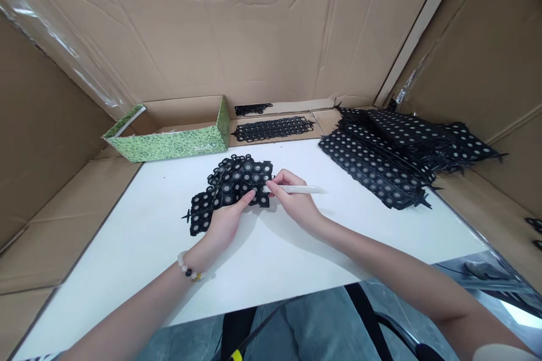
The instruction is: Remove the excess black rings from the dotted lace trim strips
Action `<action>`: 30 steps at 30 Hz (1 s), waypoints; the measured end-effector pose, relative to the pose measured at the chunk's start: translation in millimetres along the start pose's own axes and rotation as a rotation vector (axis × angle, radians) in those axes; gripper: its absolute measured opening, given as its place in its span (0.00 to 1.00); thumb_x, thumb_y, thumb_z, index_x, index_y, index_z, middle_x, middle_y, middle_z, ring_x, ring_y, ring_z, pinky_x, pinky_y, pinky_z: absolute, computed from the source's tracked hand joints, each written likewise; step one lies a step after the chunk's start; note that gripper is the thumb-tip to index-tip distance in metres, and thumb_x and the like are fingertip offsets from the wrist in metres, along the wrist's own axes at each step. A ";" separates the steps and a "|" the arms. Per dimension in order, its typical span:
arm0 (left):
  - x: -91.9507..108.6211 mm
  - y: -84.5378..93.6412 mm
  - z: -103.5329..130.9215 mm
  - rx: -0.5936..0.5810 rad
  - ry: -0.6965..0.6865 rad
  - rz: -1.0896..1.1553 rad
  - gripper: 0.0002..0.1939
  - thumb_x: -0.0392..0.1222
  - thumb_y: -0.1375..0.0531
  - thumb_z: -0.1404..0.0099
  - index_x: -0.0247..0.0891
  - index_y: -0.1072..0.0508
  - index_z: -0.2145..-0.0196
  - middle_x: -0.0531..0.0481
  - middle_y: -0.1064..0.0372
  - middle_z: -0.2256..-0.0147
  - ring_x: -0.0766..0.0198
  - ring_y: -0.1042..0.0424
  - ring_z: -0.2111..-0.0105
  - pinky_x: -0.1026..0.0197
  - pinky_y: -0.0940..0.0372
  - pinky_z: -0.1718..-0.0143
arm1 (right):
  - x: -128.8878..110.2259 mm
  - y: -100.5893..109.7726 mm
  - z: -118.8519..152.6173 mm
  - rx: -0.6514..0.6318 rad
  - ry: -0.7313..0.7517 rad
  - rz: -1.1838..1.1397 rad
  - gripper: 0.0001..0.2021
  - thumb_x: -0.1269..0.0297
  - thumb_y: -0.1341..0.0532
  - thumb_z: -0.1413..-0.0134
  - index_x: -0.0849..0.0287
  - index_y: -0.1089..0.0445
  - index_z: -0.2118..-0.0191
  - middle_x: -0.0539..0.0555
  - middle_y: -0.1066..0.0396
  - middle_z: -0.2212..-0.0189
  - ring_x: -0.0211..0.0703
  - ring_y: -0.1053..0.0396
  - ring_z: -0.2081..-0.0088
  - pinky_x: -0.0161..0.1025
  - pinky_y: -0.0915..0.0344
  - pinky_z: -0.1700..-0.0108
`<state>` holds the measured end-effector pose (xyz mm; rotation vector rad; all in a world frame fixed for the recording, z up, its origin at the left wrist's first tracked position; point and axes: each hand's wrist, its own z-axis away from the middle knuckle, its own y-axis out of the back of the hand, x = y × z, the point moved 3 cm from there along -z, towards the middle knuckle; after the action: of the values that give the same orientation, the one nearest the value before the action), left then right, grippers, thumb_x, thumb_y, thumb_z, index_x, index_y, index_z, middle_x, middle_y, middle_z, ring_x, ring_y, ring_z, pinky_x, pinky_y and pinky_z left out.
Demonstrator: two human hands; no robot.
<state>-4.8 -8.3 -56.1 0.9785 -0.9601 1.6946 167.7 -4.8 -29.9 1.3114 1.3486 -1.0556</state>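
A black sheet of joined rings with grey round centres (232,183) lies bent over the middle of the white table. My left hand (226,221) grips its near edge, thumb on top and the other fingers hidden beneath it. In my right hand (294,197) is a slim white pen-like tool (300,189), pinched between thumb and fingers. Its tip meets the right side of the sheet, by one of the round pieces. Whether the tip is pressing into the sheet I cannot tell.
A green-patterned cardboard box (169,145) stands at the back left. Black ring netting (275,128) lies on cardboard behind the table. More dotted black sheets (381,152) are piled at the right. Cardboard walls (271,28) enclose the white table (169,287).
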 end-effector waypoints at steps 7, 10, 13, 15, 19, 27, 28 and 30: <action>-0.6 2.1 -1.9 -0.043 -0.077 0.038 0.18 0.41 0.24 0.54 0.35 0.19 0.65 0.40 0.21 0.53 0.49 0.26 0.47 0.48 0.36 0.40 | -2.7 -5.4 4.8 0.010 0.044 0.154 0.12 0.54 0.40 0.40 0.54 0.37 0.71 0.46 0.36 0.77 0.39 0.39 0.73 0.36 0.44 0.69; 0.6 -1.8 -0.9 -0.062 -0.030 0.078 0.13 0.38 0.25 0.53 0.35 0.19 0.68 0.41 0.20 0.57 0.50 0.24 0.50 0.49 0.34 0.42 | -0.2 -6.4 2.5 0.018 0.072 0.170 0.12 0.54 0.41 0.40 0.54 0.37 0.71 0.46 0.36 0.77 0.39 0.40 0.73 0.36 0.44 0.68; 0.6 -4.5 0.0 -0.073 0.008 0.080 0.12 0.37 0.26 0.53 0.34 0.19 0.69 0.41 0.20 0.57 0.50 0.25 0.50 0.50 0.34 0.42 | 3.1 -5.4 -0.5 0.026 0.087 0.172 0.13 0.54 0.41 0.40 0.54 0.38 0.71 0.46 0.36 0.77 0.39 0.40 0.73 0.36 0.44 0.68; 0.8 -3.7 -1.0 -0.079 0.024 0.051 0.12 0.38 0.25 0.53 0.34 0.18 0.69 0.40 0.20 0.56 0.50 0.25 0.49 0.51 0.35 0.41 | 4.9 -3.5 -2.7 0.025 0.088 0.163 0.13 0.54 0.41 0.40 0.54 0.38 0.72 0.46 0.36 0.77 0.39 0.40 0.73 0.36 0.44 0.69; 3.0 2.9 -6.3 -0.099 0.052 -0.100 0.14 0.43 0.24 0.55 0.36 0.18 0.70 0.39 0.19 0.59 0.45 0.25 0.50 0.49 0.33 0.45 | 6.9 3.4 -9.1 0.043 0.057 0.062 0.14 0.52 0.39 0.42 0.55 0.37 0.72 0.47 0.33 0.75 0.39 0.35 0.70 0.37 0.39 0.66; 1.3 10.4 -15.0 -0.108 0.031 -0.157 0.19 0.49 0.24 0.55 0.36 0.17 0.67 0.39 0.19 0.58 0.46 0.23 0.51 0.51 0.32 0.47 | 9.6 4.8 -15.7 -0.050 -0.104 -0.226 0.21 0.43 0.34 0.52 0.55 0.37 0.74 0.47 0.35 0.74 0.39 0.34 0.68 0.42 0.27 0.59; 0.2 11.0 -15.7 -0.100 0.039 -0.150 0.19 0.49 0.25 0.55 0.36 0.17 0.67 0.39 0.19 0.59 0.46 0.23 0.52 0.51 0.31 0.47 | 10.3 3.7 -15.4 -0.068 -0.106 -0.216 0.21 0.43 0.34 0.52 0.55 0.37 0.74 0.47 0.36 0.74 0.39 0.34 0.68 0.42 0.27 0.60; -0.8 11.1 -15.9 -0.087 0.059 -0.141 0.18 0.49 0.25 0.55 0.36 0.17 0.68 0.38 0.19 0.61 0.46 0.22 0.53 0.51 0.31 0.48 | 11.4 2.2 -14.6 -0.085 -0.096 -0.194 0.20 0.44 0.34 0.51 0.55 0.38 0.74 0.47 0.37 0.75 0.38 0.36 0.70 0.41 0.27 0.61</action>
<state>-18.1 2.9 -64.8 0.9128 -0.8980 1.5433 169.2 11.7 -38.4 1.0702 1.4530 -1.1640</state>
